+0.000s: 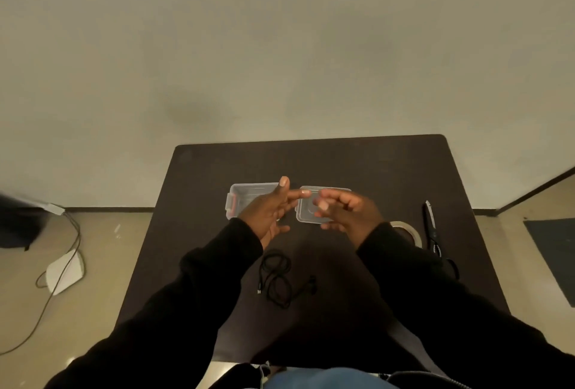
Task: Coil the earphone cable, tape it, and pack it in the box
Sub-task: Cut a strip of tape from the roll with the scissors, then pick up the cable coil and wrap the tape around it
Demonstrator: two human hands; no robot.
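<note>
Both hands are raised above the tabletop (357,168), close together, fingertips nearly meeting. The left hand (273,211) is held palm inward with fingers spread and extended, thumb pointing up; nothing is seen in it. The right hand (345,210) is loosely curled, fingers bent toward the left hand; whether anything small is pinched between its fingertips cannot be told, since the area is blurred. Both forearms are covered by black sleeves (193,301) that enter from the lower corners.

Behind the left hand, a clear plastic box (245,196) with an orange latch on its left side is partly hidden by the fingers. Behind the right hand, a clear lid (306,211) lies flat just beside the box, and much of it is covered by the hand.

The earphone cable (277,280) is left on the tabletop below the hands, between the forearms, in loose black loops, uncoiled and untaped; it is hard to separate from the dark surface. A plug tip is made out at its left end and what appear to be earbuds at its right.

A tape roll (410,230) is half hidden by the right sleeve. Scissors (431,227) lie just beyond it, blades pointing away, handles lost in shadow.

No legible writing or labels are recorded.
</note>
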